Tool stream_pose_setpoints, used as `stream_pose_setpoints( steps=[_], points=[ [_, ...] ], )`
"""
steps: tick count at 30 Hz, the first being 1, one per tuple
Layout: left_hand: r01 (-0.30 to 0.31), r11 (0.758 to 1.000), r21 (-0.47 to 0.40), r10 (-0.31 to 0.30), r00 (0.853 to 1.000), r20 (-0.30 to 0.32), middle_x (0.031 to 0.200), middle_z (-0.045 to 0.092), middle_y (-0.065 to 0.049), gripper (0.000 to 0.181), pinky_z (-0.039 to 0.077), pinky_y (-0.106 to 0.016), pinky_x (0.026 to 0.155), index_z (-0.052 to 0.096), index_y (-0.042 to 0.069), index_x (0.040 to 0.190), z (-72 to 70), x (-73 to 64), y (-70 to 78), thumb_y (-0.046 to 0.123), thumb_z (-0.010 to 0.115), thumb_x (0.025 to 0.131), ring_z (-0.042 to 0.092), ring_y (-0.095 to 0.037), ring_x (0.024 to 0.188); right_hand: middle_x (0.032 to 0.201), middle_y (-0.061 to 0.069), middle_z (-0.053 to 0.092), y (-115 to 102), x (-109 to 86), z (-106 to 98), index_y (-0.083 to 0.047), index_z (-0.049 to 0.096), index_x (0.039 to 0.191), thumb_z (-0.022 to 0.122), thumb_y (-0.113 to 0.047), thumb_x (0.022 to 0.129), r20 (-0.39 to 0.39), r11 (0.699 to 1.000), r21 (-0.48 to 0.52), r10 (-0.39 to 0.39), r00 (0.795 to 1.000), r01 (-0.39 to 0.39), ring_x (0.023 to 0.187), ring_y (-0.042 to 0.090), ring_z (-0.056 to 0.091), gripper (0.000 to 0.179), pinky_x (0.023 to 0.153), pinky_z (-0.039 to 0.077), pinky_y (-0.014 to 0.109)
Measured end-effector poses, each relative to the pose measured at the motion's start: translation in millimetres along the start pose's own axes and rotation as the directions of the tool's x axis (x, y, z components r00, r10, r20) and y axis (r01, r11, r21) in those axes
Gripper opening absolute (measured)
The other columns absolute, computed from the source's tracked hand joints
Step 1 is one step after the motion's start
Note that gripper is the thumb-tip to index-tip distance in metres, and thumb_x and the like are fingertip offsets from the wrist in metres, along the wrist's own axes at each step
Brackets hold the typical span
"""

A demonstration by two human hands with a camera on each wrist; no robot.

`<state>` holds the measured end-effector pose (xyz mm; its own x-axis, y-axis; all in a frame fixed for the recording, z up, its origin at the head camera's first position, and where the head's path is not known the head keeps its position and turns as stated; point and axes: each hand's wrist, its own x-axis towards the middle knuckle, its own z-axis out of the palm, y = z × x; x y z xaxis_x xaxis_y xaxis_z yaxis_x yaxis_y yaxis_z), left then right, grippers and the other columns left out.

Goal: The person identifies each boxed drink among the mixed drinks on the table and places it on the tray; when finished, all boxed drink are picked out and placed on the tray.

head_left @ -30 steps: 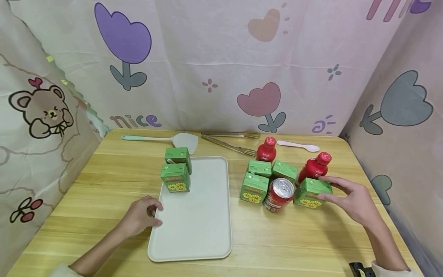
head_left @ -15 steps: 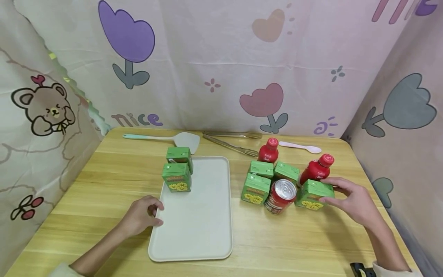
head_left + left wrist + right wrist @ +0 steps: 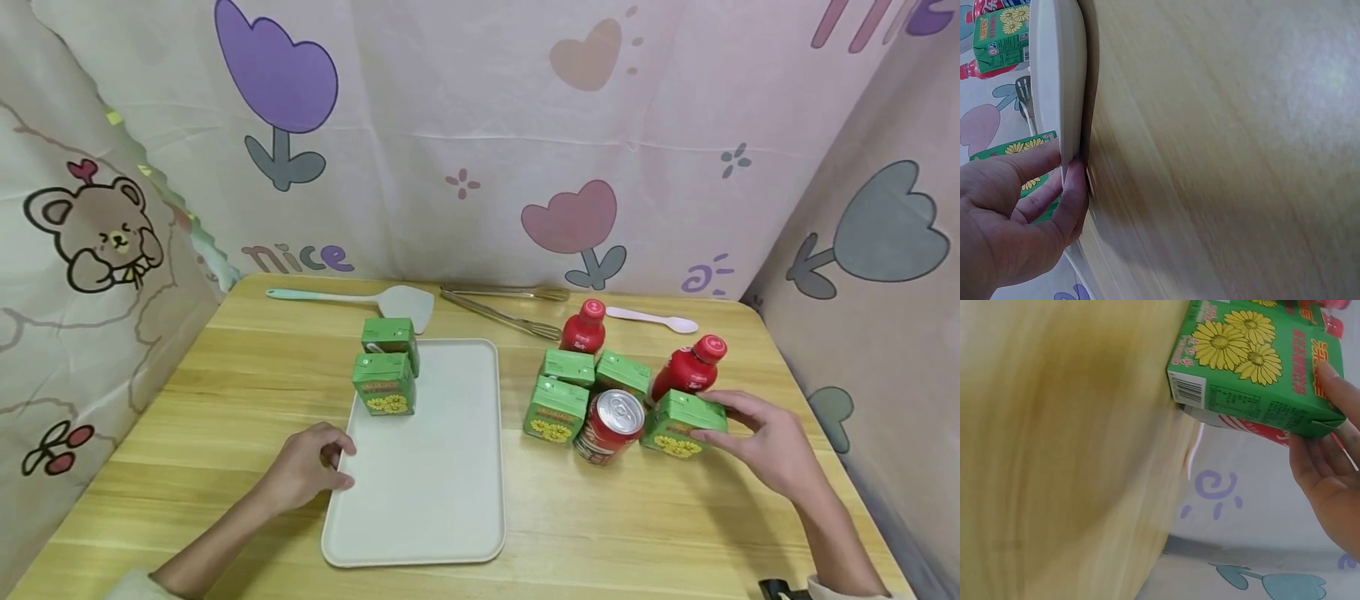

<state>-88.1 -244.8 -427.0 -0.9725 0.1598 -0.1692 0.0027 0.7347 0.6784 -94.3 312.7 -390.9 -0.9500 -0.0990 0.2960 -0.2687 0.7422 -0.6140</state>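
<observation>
At the left edge of the cream tray (image 3: 427, 492), my left hand (image 3: 307, 468) pinches the rim; the left wrist view shows thumb and fingers on either side of that rim (image 3: 1071, 81). Two green drink cartons (image 3: 385, 385) with yellow flowers stand at the tray's far left corner. On the right, my right hand (image 3: 772, 442) holds another green drink carton (image 3: 678, 423) by its upper end, thumb on the front and fingers behind. The right wrist view shows this carton (image 3: 1254, 369) upright, its base at the tabletop. Right behind it stands a red bottle (image 3: 688, 367).
Left of the held carton are a red drink can (image 3: 609, 427), several green cartons (image 3: 555, 410) and a second red bottle (image 3: 583, 329). A spatula (image 3: 405, 307), a whisk-like pair of metal utensils (image 3: 502, 315) and a pale pink spoon (image 3: 652, 319) lie along the back edge, before a fabric wall (image 3: 420, 208).
The head view has shifted slightly, so everything sits a little further right in it. Both hands keep their places on the tray and the carton.
</observation>
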Motion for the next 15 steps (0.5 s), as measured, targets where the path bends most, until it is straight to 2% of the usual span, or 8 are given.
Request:
stream_pose_setpoints(
  steps=[7,15],
  points=[
    [0.008,1.000,-0.005,-0.008,1.000,0.003,0.084,0.054,-0.004,0.032,0.043,-0.020,0.058,0.064,0.005,0.091,-0.2,-0.4,0.9,0.000,0.080,0.064,0.050,-0.013,0.075,0.102,-0.034,0.056,-2,-4.4,1,-0.009,0.069,0.108,0.085,-0.007,0.065,-0.052,1.000,0.015,-0.019,0.998,0.020,0.097,-0.021,0.050,0.045,0.082,0.037,-0.004],
    [0.002,1.000,0.007,-0.002,1.000,-0.002,0.086,0.054,-0.004,0.033,0.043,-0.019,0.060,0.064,0.005,0.091,1.0,-1.0,1.5,0.001,0.081,0.064,0.050,-0.014,0.076,0.103,-0.037,0.053,-11,-7.0,-5,-0.010,0.070,0.107,0.086,-0.009,0.064,-0.061,0.999,-0.018,-0.031,0.998,0.030,0.096,-0.023,0.048,0.045,0.081,0.036,-0.004]
  ],
)
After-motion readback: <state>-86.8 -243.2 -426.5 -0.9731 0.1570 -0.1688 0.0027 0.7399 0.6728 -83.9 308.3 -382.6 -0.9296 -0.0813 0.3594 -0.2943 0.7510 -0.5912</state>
